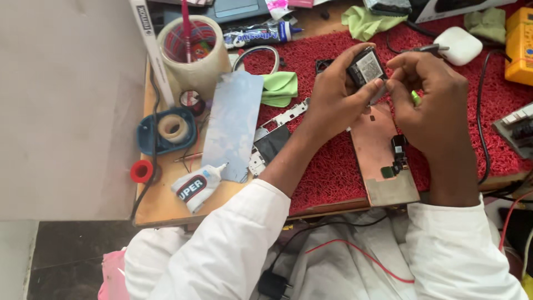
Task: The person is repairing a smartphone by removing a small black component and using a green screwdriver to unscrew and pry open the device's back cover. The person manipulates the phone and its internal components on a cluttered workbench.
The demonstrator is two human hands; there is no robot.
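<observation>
Above the opened phone body (383, 161), which lies flat on the red mat (327, 172), a small black battery (366, 66) with a pale label is held up in the air between both hands. The left hand (333, 100) is closed around the battery's left side, the thumb pressed along its lower edge and the fingers curled behind it. The right hand (430, 105) is pinched at the battery's lower right corner, thumb and forefinger brought together there; a small green tool (416, 98) shows just under these fingers, though how it is gripped cannot be told. Both forearms are covered by white sleeves (239, 239).

Left of the phone body, a metal frame piece (277, 125) and a dark screen part (270, 145) are laid on the mat's edge, and beyond them a pale blue back cover (233, 125) is placed on the wooden table (161, 205). Further left of the phone body, a white glue tube (197, 186), a red cap (141, 171) and a blue dish (166, 130) holding a roll of tape are seen. A large tape roll (191, 53) stands behind the dish. Well behind the phone body, a white earbud case (458, 45) rests on the mat, with green cloths (280, 88) nearby.
</observation>
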